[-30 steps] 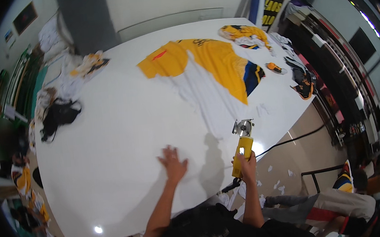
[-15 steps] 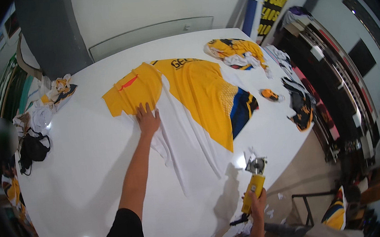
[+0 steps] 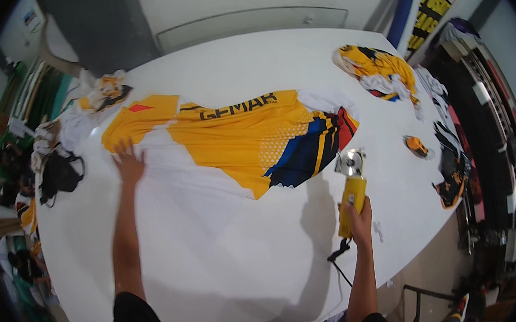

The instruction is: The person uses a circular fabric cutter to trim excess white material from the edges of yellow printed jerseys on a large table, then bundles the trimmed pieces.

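My left hand [image 3: 127, 164] rests with spread fingers on the left part of a crumpled jersey fabric piece [image 3: 214, 149], where yellow meets white. The fabric is yellow with dark lettering, a small red patch, a dotted area and blue, black and red stripes at its right end. My right hand [image 3: 358, 216] grips a yellow handheld electric cutter [image 3: 352, 196] with a round metal head, held upright in the picture beside the striped end. A black cord hangs from its handle.
The white table [image 3: 251, 290] carries fabric heaps [image 3: 379, 70] at back right and left [image 3: 99, 98], a black bag or cloth [image 3: 60, 178], a small orange-and-black item [image 3: 416, 146] and dark scraps [image 3: 449, 175]. A large machine [image 3: 482, 129] stands right; fabric rolls [image 3: 404, 4] lean behind.
My left hand has moved forward and left onto the fabric. The fabric now lies more sideways and bunched, stretched further left. The cutter has stayed in my right hand, now nearer the striped end.
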Demonstrator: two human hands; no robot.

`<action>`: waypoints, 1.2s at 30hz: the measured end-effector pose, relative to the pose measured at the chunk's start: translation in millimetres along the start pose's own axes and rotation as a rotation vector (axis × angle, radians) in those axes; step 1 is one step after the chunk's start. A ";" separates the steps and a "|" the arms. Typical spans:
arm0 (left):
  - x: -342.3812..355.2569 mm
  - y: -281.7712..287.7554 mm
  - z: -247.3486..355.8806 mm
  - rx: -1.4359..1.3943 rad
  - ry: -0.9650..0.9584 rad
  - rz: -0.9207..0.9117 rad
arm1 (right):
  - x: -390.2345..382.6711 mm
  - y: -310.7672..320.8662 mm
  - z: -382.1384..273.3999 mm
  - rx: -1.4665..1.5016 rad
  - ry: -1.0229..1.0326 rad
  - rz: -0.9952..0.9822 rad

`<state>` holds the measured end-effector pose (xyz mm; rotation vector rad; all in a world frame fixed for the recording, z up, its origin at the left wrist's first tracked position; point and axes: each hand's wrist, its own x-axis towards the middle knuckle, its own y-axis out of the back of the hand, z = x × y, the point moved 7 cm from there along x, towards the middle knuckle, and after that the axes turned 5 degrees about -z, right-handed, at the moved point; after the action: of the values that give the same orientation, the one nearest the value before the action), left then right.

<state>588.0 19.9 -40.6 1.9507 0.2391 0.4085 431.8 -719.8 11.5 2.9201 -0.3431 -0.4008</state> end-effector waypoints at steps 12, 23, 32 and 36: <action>-337.2 67.4 -28.3 -0.649 -0.220 -0.666 | 66.6 -111.1 6.0 -0.066 0.139 -0.229; -482.8 55.7 -133.6 -0.629 -0.368 -0.729 | -186.8 2.4 82.2 -0.110 -0.024 -0.162; -558.4 58.8 -164.6 -0.585 -0.350 -0.790 | -331.1 22.2 88.7 -0.216 -0.003 -0.060; -581.8 46.8 -173.1 -0.594 -0.367 -0.721 | -414.6 5.6 53.0 -0.459 0.042 -0.055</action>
<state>-16.1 -55.6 -35.8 1.2121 0.4921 -0.3260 26.9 -629.2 63.4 2.4880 -0.1398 -0.3683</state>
